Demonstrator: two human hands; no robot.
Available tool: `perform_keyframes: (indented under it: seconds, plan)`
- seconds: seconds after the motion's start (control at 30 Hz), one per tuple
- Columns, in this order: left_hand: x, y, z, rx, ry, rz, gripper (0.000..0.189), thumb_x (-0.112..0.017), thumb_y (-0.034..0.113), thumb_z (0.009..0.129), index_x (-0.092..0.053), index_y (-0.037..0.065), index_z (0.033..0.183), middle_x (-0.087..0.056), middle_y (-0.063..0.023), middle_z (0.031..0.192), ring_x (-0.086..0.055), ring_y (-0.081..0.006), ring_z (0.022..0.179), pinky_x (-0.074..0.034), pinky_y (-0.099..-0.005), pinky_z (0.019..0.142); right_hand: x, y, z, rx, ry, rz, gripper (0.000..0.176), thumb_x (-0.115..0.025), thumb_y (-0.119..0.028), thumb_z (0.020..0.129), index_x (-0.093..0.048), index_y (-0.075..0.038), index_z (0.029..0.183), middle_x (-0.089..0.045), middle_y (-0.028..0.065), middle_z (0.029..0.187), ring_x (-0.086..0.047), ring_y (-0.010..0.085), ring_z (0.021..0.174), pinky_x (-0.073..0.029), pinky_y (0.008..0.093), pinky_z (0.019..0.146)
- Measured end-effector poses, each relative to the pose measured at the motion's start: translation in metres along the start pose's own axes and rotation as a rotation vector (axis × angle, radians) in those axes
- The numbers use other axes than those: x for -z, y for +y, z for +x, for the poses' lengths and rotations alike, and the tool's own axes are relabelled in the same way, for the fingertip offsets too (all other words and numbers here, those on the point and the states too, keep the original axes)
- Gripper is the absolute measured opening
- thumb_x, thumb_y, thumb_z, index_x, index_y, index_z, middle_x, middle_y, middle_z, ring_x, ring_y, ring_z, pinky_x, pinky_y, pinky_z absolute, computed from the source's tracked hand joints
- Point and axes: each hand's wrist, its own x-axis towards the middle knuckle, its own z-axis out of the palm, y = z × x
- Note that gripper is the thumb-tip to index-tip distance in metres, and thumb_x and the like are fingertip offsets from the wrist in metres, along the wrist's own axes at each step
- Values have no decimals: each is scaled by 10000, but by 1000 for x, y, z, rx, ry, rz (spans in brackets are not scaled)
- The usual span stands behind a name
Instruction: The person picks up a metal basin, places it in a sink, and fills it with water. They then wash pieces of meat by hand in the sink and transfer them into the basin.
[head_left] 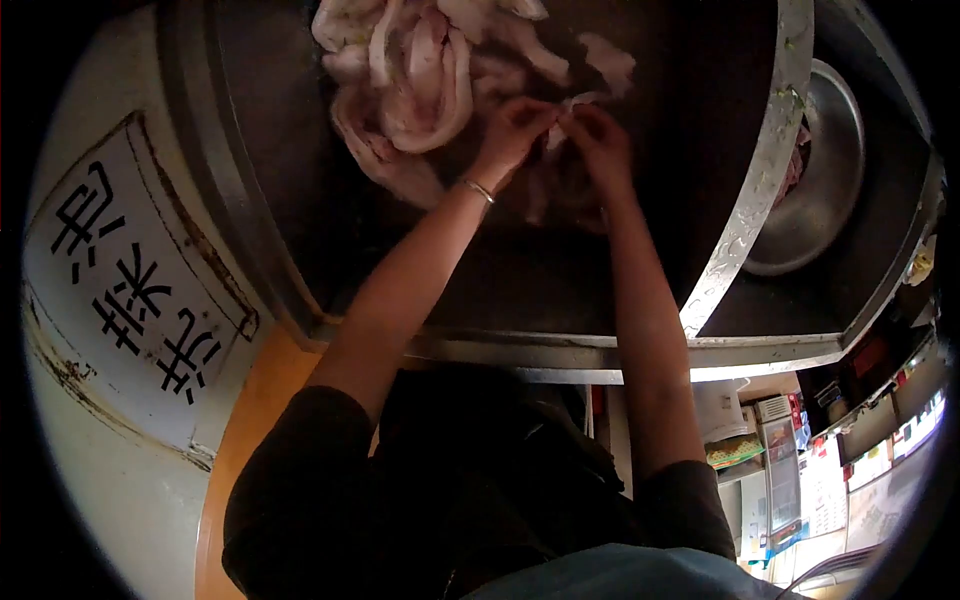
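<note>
Both my hands are together over the sink basin (pixel 300 230), pinching one small pale piece of meat (pixel 557 135) between them. My left hand (pixel 515 132) has its fingertips closed on the piece from the left; a bracelet is on that wrist. From the right, my right hand (pixel 600 145) grips the same piece with thumb and fingers. Thick, folded pale lengths of meat (pixel 415 90), like intestine or tripe, lie in the basin left of and beyond my hands. A separate pale scrap (pixel 608 65) sits just past my right hand. Below my hands, more pieces look dim and blurred.
A wet metal divider (pixel 750 190) separates this basin from another on the right. There, a steel bowl (pixel 825 200) holds reddish pieces. The sink's front rim (pixel 500 350) runs under my forearms. On the left wall hangs a sign (pixel 130 280) with Chinese characters.
</note>
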Motion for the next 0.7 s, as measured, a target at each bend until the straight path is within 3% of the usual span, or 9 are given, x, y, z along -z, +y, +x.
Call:
perform_keyframes:
  seconds: [0.27, 0.33, 0.43, 0.53, 0.7]
  plan:
    - [1, -2, 1, -77, -29, 38, 189, -603, 118, 754, -589, 27, 919, -596, -31, 855, -531, -92, 798, -423, -228, 724, 1, -3, 3, -67, 15, 23, 306, -638, -216, 725, -559, -19, 946, -580, 59, 887, -531, 155, 788, -424, 263, 714]
    - [2, -4, 1, -79, -70, 33, 197, -602, 114, 753, -586, 23, 927, -597, -34, 865, -530, -91, 809, -424, -230, 728, 3, 3, 4, -23, -13, -208, 306, -614, -219, 740, -560, -7, 955, -586, 81, 900, -540, 164, 798, -428, 275, 716]
    - [4, -4, 1, -27, -133, -37, 209, -601, 112, 751, -580, 17, 936, -598, -39, 877, -533, -95, 817, -424, -231, 741, 8, 13, 10, 97, -28, -245, 289, -600, -198, 743, -565, 3, 948, -591, 97, 895, -546, 162, 801, -430, 278, 719]
    - [9, -11, 8, 58, -167, -104, 219, -603, 110, 746, -579, 18, 943, -596, -41, 884, -534, -100, 812, -425, -231, 743, 8, 17, 12, 64, -23, -231, 266, -581, -176, 750, -569, 6, 944, -595, 111, 891, -551, 170, 805, -431, 281, 722]
    - [11, 6, 8, 85, -223, 253, 237, -599, 139, 750, -575, 30, 959, -586, -30, 879, -521, -93, 791, -424, -229, 718, 9, 13, 10, 210, -48, -353, 228, -574, -159, 747, -584, -7, 917, -606, 106, 863, -564, 183, 776, -439, 289, 708]
